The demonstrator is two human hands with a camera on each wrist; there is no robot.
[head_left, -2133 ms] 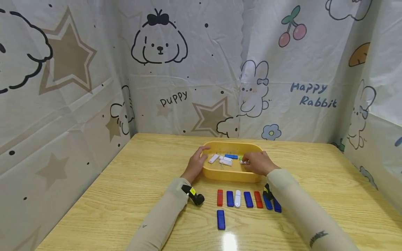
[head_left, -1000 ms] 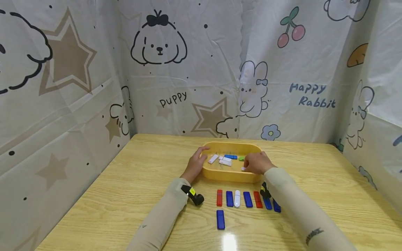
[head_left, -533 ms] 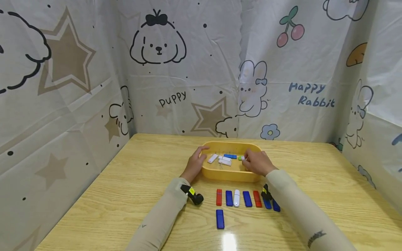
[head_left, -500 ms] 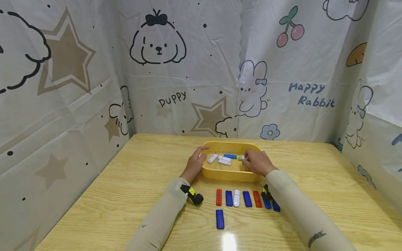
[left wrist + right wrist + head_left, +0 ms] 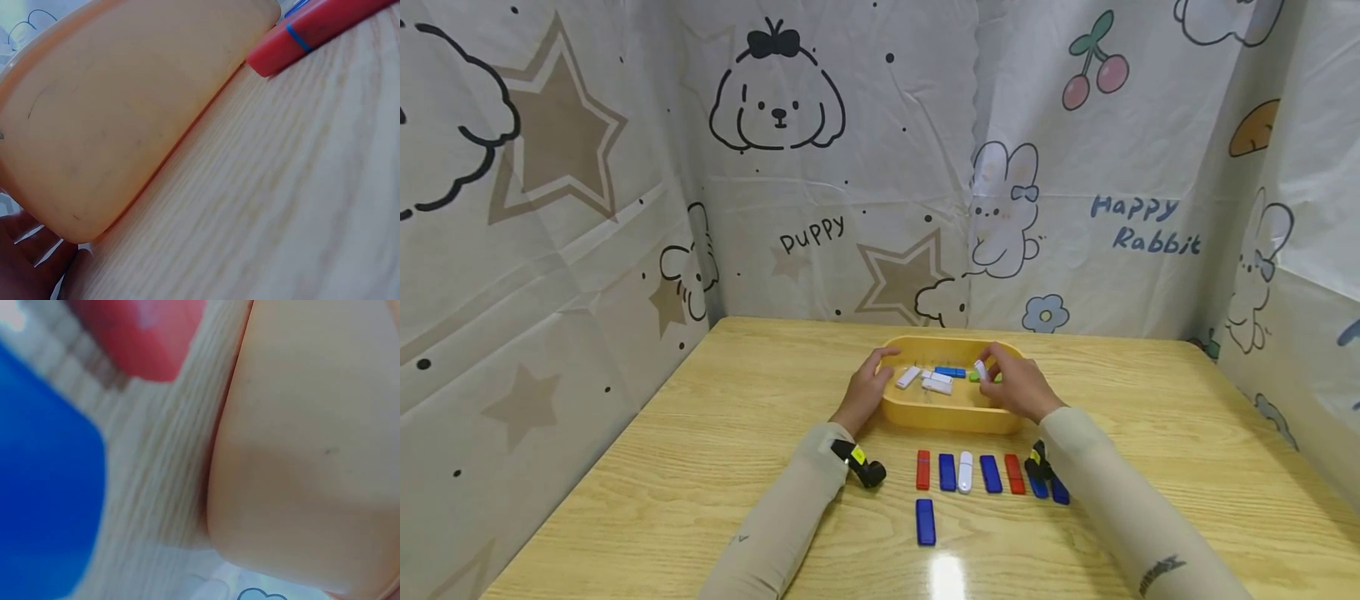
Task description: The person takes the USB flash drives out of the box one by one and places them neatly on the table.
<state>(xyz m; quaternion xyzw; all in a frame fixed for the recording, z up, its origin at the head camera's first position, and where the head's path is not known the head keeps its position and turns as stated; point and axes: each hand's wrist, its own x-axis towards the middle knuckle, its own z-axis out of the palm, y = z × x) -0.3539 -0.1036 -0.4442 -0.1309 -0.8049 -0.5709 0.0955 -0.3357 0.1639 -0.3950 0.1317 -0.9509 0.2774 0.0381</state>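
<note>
My right hand pinches a white USB flash drive, tilted up inside the yellow tray near its right end. Beside these fingers lies a green flash drive, partly hidden by the hand. At the opposite end, my left hand holds the tray, fingers curved about its rim; the left wrist view shows some of its fingers at the tray's lower corner. Several white flash drives and a blue one lie on the tray floor.
In front of the tray, a row of flash drives runs from a red one past a white one to blue ones partly under the right wrist. One blue drive lies nearer. Printed curtains surround the wooden table.
My right hand has moved from low in the tray to farther back, lifting and tilting the white flash drive. More of the green drive shows now. My left hand stays on the tray.
</note>
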